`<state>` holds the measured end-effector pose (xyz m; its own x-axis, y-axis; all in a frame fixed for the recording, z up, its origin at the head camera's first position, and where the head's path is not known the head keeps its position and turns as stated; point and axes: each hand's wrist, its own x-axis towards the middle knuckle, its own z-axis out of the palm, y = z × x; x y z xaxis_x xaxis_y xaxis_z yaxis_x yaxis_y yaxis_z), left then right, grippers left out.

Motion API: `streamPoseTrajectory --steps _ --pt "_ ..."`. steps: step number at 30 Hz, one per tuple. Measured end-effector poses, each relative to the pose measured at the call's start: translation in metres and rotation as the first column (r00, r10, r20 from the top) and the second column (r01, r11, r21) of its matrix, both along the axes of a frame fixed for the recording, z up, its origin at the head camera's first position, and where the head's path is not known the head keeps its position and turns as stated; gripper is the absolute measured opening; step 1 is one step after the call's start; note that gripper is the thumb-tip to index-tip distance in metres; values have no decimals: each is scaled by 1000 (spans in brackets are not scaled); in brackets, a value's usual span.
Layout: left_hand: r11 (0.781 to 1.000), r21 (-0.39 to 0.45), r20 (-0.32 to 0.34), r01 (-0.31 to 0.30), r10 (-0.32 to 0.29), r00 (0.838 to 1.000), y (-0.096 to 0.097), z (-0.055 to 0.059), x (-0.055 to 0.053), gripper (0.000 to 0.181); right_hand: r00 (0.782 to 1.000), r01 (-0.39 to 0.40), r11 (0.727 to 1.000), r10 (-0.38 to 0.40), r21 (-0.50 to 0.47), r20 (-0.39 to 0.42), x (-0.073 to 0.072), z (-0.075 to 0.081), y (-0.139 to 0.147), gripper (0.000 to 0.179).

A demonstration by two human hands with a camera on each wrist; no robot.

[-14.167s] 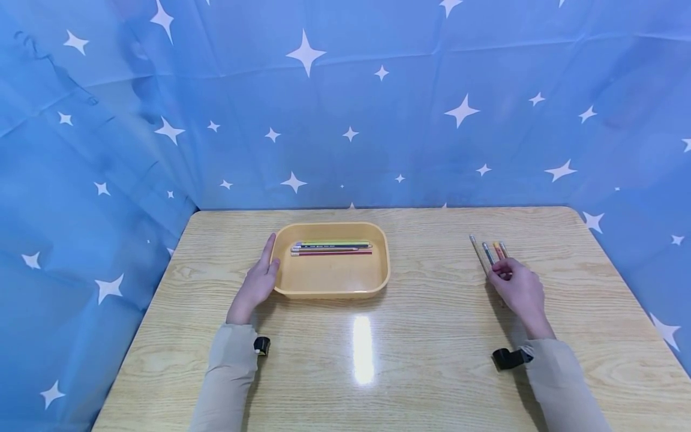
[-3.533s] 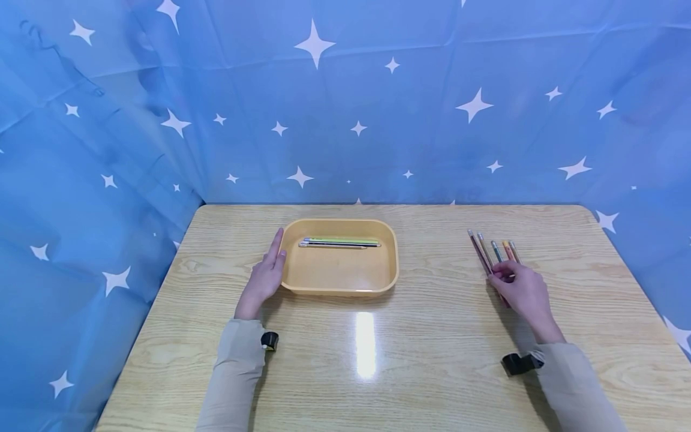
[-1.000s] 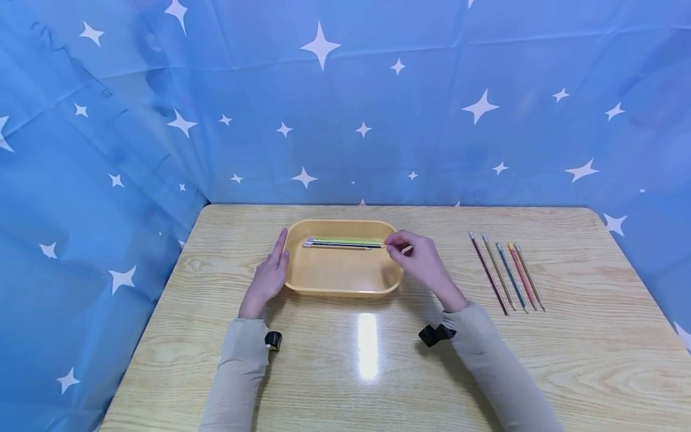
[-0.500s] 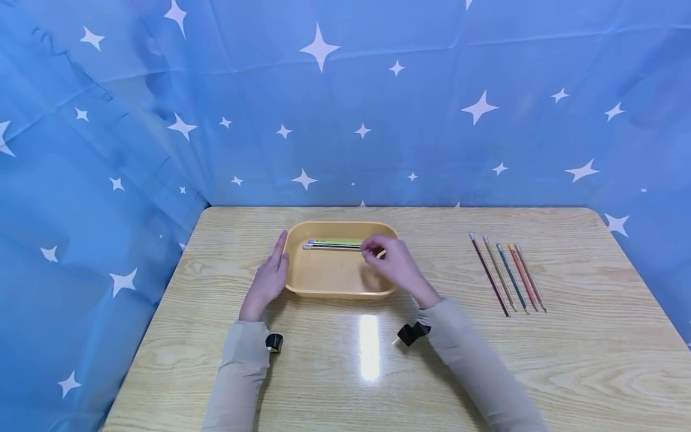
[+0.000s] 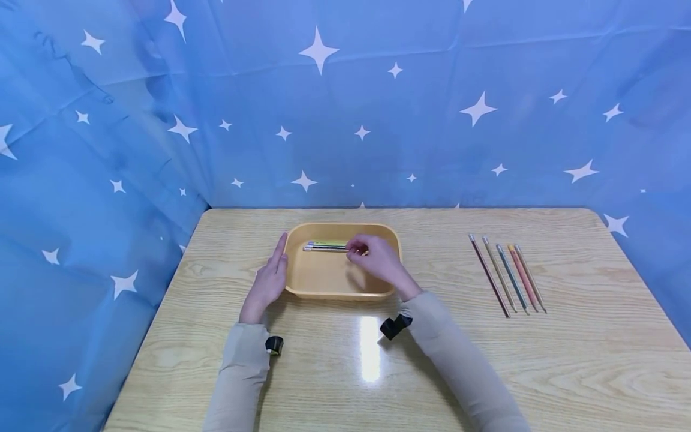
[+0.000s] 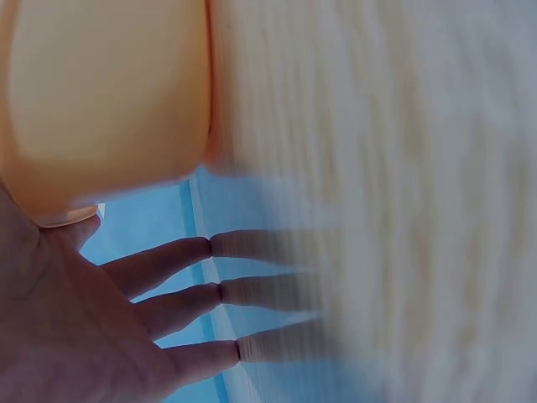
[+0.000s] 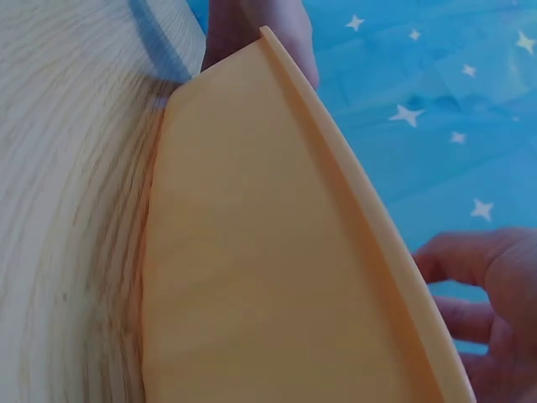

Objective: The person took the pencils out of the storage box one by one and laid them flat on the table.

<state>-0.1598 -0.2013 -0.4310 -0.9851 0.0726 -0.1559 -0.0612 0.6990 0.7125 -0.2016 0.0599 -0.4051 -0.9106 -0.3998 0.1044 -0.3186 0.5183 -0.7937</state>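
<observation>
Both arms reach forward, sleeved to the wrists, the hands near each other but apart. The left arm [image 5: 234,378] rises steeply, leaning slightly inward; the left hand [image 5: 266,281] continues roughly that line, index finger extended forward, thumb held away from it. In the left wrist view its lower three fingers [image 6: 159,264] fan out, almost straight, with gaps between them. The right arm [image 5: 464,366] slants inward from the lower right, and the right hand [image 5: 378,259] points leftward, fingers bent towards the thumb. Its fingertips bunch together; whether they pinch anything cannot be told.
</observation>
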Motion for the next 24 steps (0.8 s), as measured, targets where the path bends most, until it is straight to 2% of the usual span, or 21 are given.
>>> streamPoseTrajectory --steps 8,13,16,19,24 --pt "1000 18 5 3 -3 1000 0 0 0 52 992 91 995 -93 33 83 -6 -6 -12 14" --pt "1000 30 8 1 -1 1000 0 -1 1 52 992 111 991 -115 68 60 -8 -13 -18 13" --pt "999 33 5 -1 1 1000 1 -1 1 53 996 85 993 -88 82 25 -10 -17 -19 16" --pt "999 32 -2 3 -3 1000 1 -1 1 53 1000 20 993 -19 114 -4 -10 -21 -19 26" --pt "1000 27 -12 8 -7 1000 0 0 1 53 996 -78 976 86 201 -34 -10 -23 -19 41"
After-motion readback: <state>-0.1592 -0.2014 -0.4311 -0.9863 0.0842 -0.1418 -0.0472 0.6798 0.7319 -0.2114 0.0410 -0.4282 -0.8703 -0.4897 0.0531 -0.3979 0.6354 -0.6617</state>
